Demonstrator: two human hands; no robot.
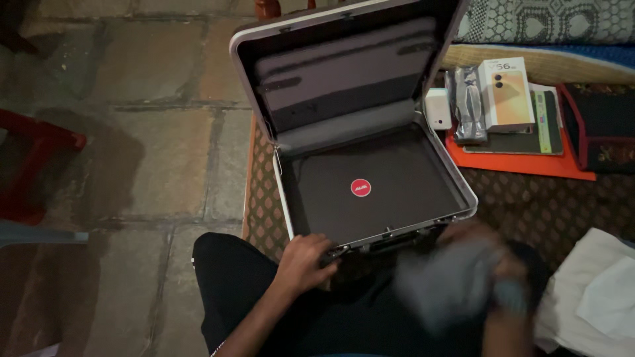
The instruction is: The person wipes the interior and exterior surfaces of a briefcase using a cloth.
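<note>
We see an open briefcase (370, 178) in the middle of the frame. It sits on a patterned bed cover (555, 205). Its lid stands up and leans back toward the top of the frame. The inside is dark and holds nothing but a round red sticker (360, 188) on the bottom.

Our left hand (305, 263) rests at the lower left corner of the case, with curled fingers touching the front edge near the latch. Its grip is loose and closed around nothing.

Our right hand (509, 284) is at the lower right of the frame. It is very blurry. It seems to be closed around a grey cloth (446, 284), just in front of the case, but we cannot be sure.

So the case is open and bare, and nothing has been put inside it yet. The cloth is outside the case.

At the upper right lie a white phone box (506, 92), a small white charger (438, 109) and an orange folder (522, 162). White fabric (595, 291) lies at the lower right. The stone floor (152, 145) fills the left side.
</note>
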